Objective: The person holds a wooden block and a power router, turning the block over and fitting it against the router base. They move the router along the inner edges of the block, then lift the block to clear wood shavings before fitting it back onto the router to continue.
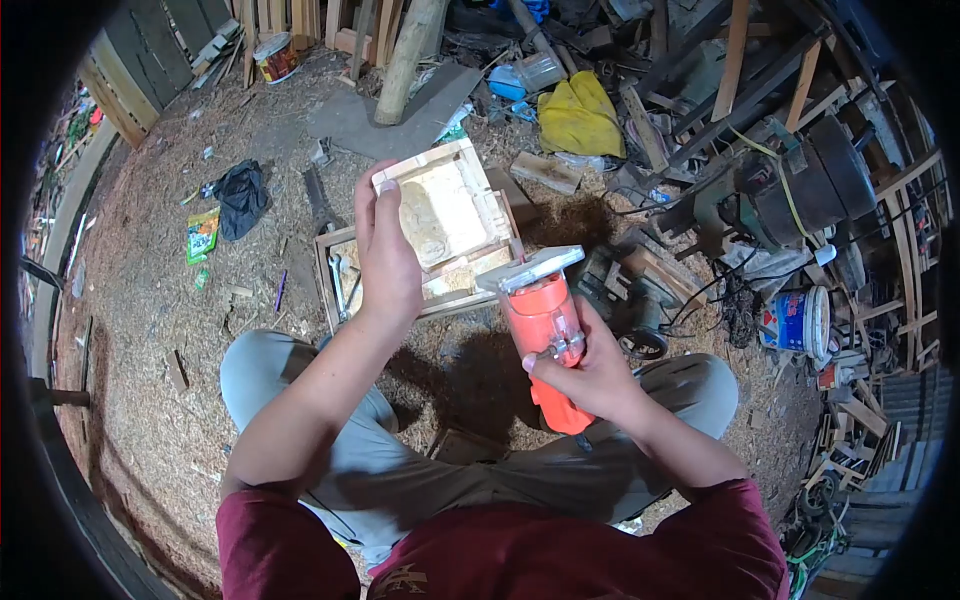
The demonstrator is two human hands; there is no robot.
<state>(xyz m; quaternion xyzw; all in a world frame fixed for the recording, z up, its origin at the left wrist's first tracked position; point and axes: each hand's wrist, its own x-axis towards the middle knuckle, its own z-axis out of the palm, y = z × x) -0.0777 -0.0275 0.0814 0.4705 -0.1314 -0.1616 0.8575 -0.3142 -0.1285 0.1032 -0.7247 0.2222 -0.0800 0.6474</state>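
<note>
My left hand (pixel 388 245) grips the left side of a small, shallow wooden box (pixel 472 205), its thumb on the rim and its other fingers partly hidden behind the side. The box is tilted, with its pale recessed inside facing me. Closed around the body of an orange trim router (pixel 533 312), my right hand (pixel 596 372) keeps it to the right of the box. The router's flat clear base (pixel 535 268) points up and away from me. Beneath the box lies a larger wooden frame (pixel 327 290), with a wrench (pixel 338 284) inside its left end.
Sawdust covers the ground. A black power tool (pixel 600 275) lies right of the frame, and a motor-like machine (pixel 790 190) stands beyond it. A yellow cloth (pixel 580 115), a wooden post (pixel 408 65), a paint bucket (pixel 800 322) and a black plastic bag (pixel 242 200) are around.
</note>
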